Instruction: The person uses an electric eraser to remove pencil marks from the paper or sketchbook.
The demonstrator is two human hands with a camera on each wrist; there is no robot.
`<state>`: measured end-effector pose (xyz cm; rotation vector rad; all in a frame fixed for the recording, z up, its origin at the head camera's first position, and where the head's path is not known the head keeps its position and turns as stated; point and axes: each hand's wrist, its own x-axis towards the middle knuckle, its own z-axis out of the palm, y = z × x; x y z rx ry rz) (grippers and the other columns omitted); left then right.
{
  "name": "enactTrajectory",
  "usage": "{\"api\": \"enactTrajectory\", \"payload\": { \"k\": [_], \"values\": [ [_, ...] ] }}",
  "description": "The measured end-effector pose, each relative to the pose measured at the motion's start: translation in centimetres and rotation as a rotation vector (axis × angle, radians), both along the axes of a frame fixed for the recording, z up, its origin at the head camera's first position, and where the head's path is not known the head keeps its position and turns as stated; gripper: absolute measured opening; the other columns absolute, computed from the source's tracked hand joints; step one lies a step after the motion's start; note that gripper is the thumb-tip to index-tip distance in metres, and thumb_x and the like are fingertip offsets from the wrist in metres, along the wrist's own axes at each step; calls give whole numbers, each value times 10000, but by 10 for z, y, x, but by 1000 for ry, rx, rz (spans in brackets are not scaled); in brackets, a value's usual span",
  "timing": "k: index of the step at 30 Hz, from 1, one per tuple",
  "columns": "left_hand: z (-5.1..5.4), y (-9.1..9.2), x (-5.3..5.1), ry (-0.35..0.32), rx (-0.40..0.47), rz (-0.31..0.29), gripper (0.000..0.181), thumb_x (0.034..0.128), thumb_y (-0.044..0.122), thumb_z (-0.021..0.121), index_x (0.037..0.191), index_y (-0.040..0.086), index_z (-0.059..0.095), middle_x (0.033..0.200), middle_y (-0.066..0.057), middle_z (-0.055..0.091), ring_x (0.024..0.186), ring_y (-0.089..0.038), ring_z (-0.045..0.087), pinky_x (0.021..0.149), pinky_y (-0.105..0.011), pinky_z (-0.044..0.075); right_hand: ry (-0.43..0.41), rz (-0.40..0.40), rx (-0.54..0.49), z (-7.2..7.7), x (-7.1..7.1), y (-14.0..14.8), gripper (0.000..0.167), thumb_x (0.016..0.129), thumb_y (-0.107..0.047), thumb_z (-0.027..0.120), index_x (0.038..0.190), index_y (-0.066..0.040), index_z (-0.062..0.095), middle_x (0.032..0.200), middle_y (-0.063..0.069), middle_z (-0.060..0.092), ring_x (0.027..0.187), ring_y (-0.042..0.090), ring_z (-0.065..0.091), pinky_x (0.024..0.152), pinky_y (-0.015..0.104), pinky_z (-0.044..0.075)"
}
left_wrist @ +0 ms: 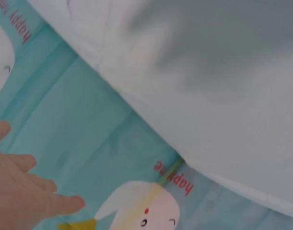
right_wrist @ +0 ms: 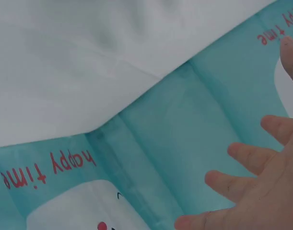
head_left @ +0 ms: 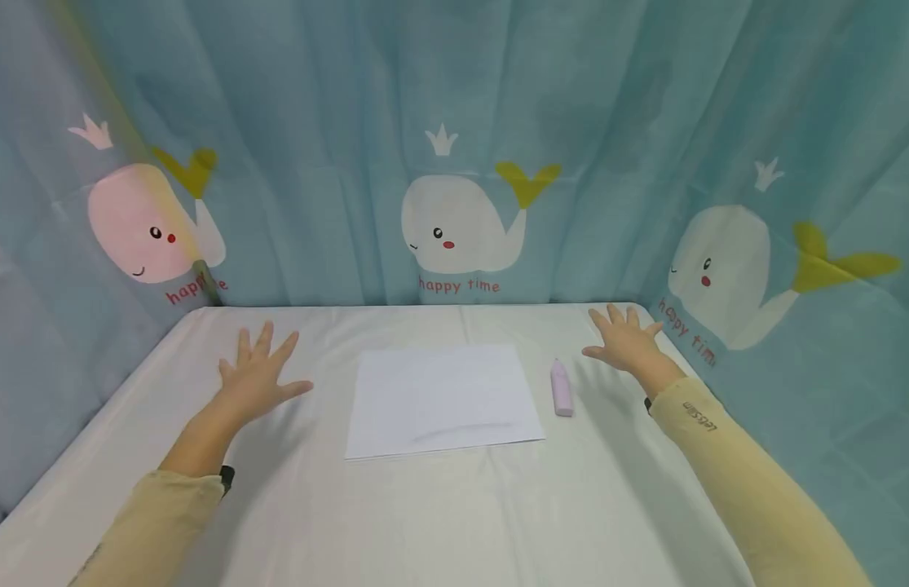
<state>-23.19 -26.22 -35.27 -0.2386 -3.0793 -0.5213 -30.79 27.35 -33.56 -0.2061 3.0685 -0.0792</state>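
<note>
In the head view, white paper (head_left: 443, 399) lies flat on the white-covered table, and a pale purple tube-like object (head_left: 562, 389) with a narrow tip lies just right of it. My left hand (head_left: 252, 387) is held above the table left of the paper, fingers spread, holding nothing. Over the back right part of the table, my right hand (head_left: 626, 342) also has its fingers spread and is nearest to the purple object, apart from it. The left wrist view catches the left hand (left_wrist: 26, 187) at its lower left; the right wrist view has the right hand (right_wrist: 261, 182) at its lower right.
The white tablecloth (head_left: 395, 522) covers the table up to its back edge. Blue-green curtains (head_left: 315, 204) printed with whales and "happy time" stand behind the table and along both sides.
</note>
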Motion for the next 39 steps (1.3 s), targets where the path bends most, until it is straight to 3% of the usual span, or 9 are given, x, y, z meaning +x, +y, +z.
{"api": "enactTrajectory", "payload": {
  "k": [4,9,14,18,23,29,35,39],
  "values": [
    [-20,8,-1,4,7,-45,854,904,425,651,1494,-33,236,1530,-367,41,1359,-613,-40,935,-824,90,23,-13,-25,-8,6,-3,779,941,-390,618,1501,9,250,1515,349,173,1361,597,106,953,818,110],
    [-50,19,8,17,24,-115,810,911,406,651,1478,-47,291,1529,-331,158,1368,-582,89,945,-807,150,5,-27,-96,-34,18,-7,751,940,-374,621,1474,45,299,1462,357,290,1303,575,290,954,764,261],
    [-66,29,16,33,47,-190,772,920,392,645,1478,-31,319,1534,-292,219,1381,-545,149,954,-795,177,-62,-39,-202,-59,24,-12,736,937,-356,627,1430,106,333,1393,384,373,1257,561,378,969,672,352],
    [-71,34,21,9,63,-241,776,901,405,663,1474,-12,348,1537,-277,231,1382,-537,167,947,-798,180,-110,-54,-290,-70,24,-19,727,935,-327,632,1411,137,336,1386,397,376,1279,546,370,1022,620,338],
    [-73,39,24,-59,94,-306,788,879,439,676,1467,9,376,1532,-287,229,1380,-546,163,951,-799,168,-144,-88,-388,-73,23,-30,702,930,-275,627,1394,165,338,1395,394,371,1304,529,352,1065,583,306],
    [-78,41,24,-112,95,-326,762,889,449,657,1465,27,394,1540,-265,240,1384,-543,163,969,-790,151,-177,-130,-430,-78,20,-36,699,924,-285,627,1365,189,362,1392,376,395,1306,509,366,1069,560,316],
    [-77,45,19,-143,113,-346,743,892,421,667,1468,37,396,1548,-252,237,1395,-533,142,995,-768,149,-189,-141,-458,-81,15,-43,605,902,-301,667,1221,183,495,1172,311,577,1071,410,570,924,500,466],
    [-76,50,16,-169,104,-339,724,897,393,671,1466,37,400,1549,-252,239,1400,-525,142,1001,-765,143,-192,-129,-480,-82,13,-48,540,885,-274,669,1157,169,526,1079,259,613,990,368,591,884,487,489]
  ]
}}
